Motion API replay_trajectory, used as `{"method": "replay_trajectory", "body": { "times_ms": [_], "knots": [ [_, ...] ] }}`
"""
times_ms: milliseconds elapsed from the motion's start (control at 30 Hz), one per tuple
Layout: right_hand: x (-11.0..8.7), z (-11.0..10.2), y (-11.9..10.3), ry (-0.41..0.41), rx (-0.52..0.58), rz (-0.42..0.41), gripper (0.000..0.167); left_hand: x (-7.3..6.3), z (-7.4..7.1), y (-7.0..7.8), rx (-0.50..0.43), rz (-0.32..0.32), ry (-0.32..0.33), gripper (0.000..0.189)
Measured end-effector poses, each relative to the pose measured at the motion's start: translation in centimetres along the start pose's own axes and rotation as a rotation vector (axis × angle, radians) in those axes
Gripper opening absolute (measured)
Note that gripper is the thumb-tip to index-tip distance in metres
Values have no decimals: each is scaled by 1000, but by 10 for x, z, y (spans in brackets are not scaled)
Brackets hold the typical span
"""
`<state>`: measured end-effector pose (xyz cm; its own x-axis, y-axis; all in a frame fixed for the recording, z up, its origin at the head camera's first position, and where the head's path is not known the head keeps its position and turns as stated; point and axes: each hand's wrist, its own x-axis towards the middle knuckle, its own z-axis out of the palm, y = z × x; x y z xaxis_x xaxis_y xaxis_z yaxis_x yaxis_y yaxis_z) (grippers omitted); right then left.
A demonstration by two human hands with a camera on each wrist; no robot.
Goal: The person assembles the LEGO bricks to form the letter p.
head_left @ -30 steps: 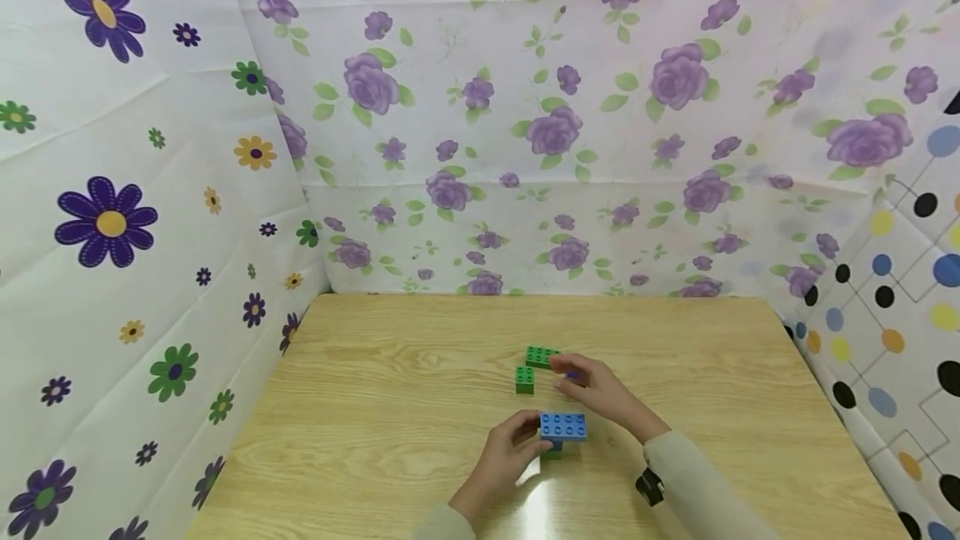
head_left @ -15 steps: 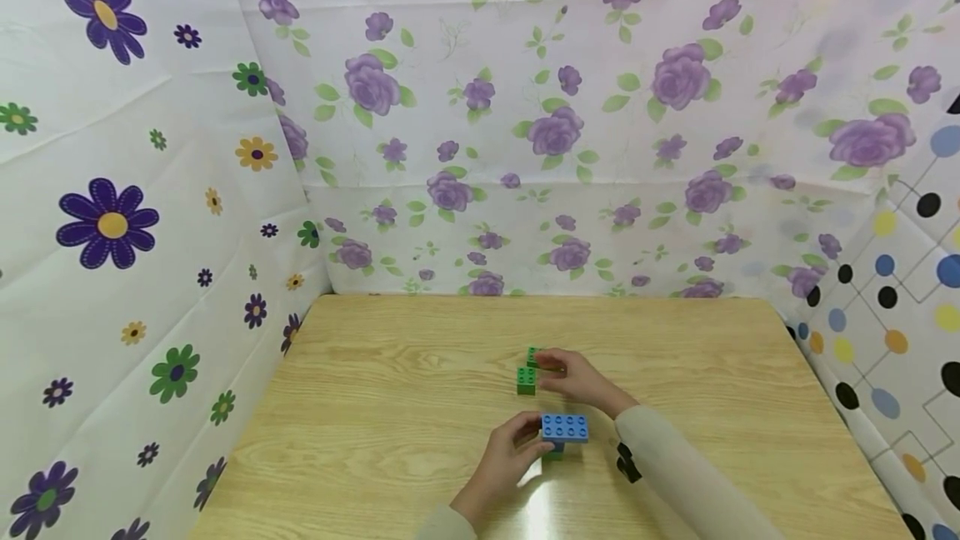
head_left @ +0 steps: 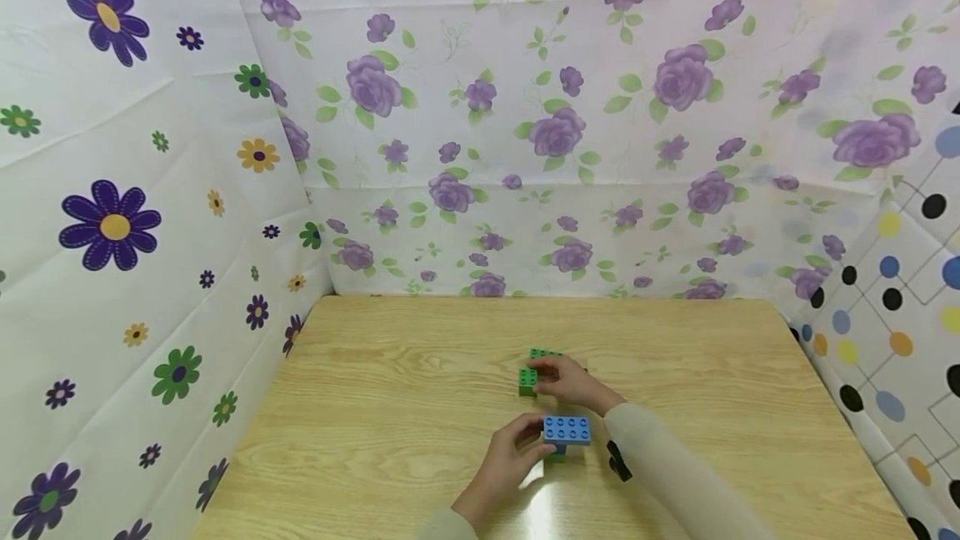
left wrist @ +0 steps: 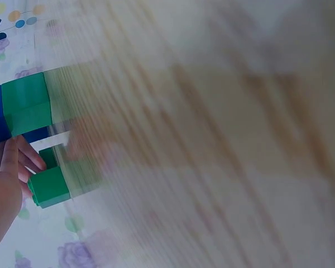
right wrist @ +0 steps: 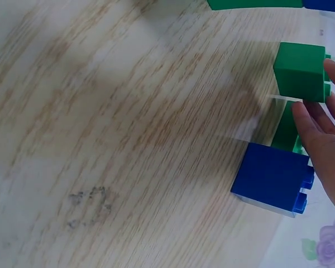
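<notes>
In the head view my left hand (head_left: pixel 510 457) grips the left side of a stack of toy building bricks, thumb in front and fingers behind. A light blue eight-stud brick (head_left: pixel 567 430) tops it, overhanging to the right; a darker blue brick and a green brick (left wrist: pixel 27 103) sit below. My right hand (head_left: pixel 573 383) reaches over a small green brick (head_left: pixel 527 382) on the table, fingertips at its top and thumb by its side; a firm hold is not visible. A longer green brick (head_left: pixel 545 352) lies behind, partly covered. A blue brick (right wrist: pixel 272 176) stands beside the right hand.
The wooden table (head_left: pixel 390 407) carries the bricks near its middle. Flowered cloth (head_left: pixel 480 123) hangs behind it, with daisy-patterned cloth (head_left: pixel 112 315) on the left and dotted cloth (head_left: pixel 892 348) on the right. A dark wrist device (head_left: pixel 618 462) is on the right sleeve.
My right hand has moved left, from beside the longer green brick to the small green one. The left hand and its stack have stayed in place.
</notes>
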<state>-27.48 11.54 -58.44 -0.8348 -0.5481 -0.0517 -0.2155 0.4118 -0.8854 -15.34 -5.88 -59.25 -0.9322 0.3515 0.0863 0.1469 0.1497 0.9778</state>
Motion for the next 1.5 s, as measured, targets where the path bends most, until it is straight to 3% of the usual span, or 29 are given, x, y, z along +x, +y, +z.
{"method": "replay_trajectory", "body": {
  "times_ms": [433, 733, 1500],
  "knots": [
    [-1, 2, 1, 19, -55, -16, 43, 0, 2, 1, -16, -9, -6, 37],
    [-3, 1, -3, 8, -33, 0, 42, 0, 1, -3, -18, -28, -17, 37],
    [-28, -29, -24, 52, -2, -109, 42, 3, -1, -7, 23, -30, -15, 40]
  ]
}}
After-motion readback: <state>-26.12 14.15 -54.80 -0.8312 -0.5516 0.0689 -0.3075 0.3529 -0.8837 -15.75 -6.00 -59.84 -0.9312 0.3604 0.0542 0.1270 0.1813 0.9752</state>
